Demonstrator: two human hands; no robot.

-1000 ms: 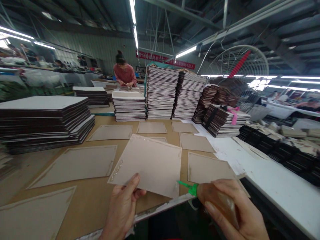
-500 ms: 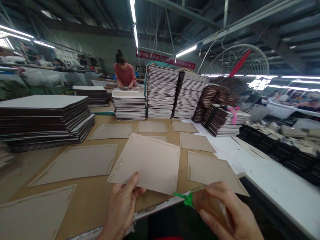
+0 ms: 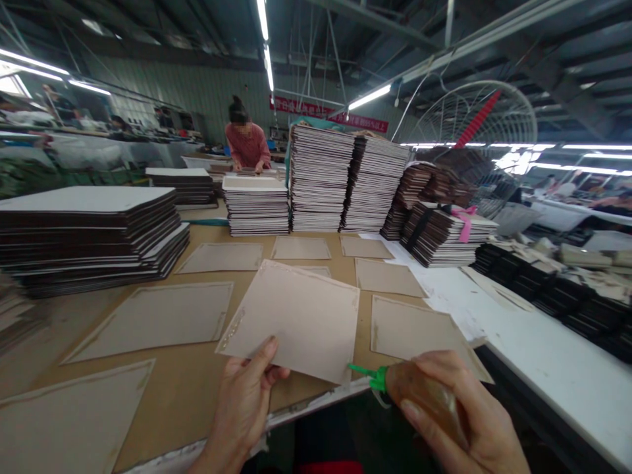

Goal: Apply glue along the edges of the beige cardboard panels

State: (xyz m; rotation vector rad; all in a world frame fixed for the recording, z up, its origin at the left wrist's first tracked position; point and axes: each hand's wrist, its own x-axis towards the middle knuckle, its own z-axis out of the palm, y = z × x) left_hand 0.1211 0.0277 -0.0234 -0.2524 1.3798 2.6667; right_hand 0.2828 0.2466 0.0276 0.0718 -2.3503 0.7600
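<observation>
My left hand [image 3: 249, 398] pinches a beige cardboard panel [image 3: 296, 319] by its near edge, thumb on top, holding it tilted above the table. Glossy beads of glue lie along the panel's left edge, with small marks near its right corners. In my right hand [image 3: 469, 408] is a squeeze glue bottle [image 3: 422, 395] of brown liquid, gripped on its side. Its green nozzle points left, and the tip is at the panel's lower right edge. Similar panels lie on the brown table [image 3: 182, 395], such as one on the left [image 3: 153, 319] and one on the right [image 3: 419, 329], with glue lines around their borders.
Dark-edged board stacks stand at left [image 3: 89, 237] and tall ones at the back [image 3: 320, 181]. Tied bundles [image 3: 439, 234] sit at back right, beside a wire fan [image 3: 478, 125]. A white table [image 3: 533, 355] runs along the right. Across the table a person [image 3: 247, 141] handles boards.
The glue bottle's nozzle has moved slightly up along the panel's right edge from its lower right corner. My left hand keeps its hold on the panel.
</observation>
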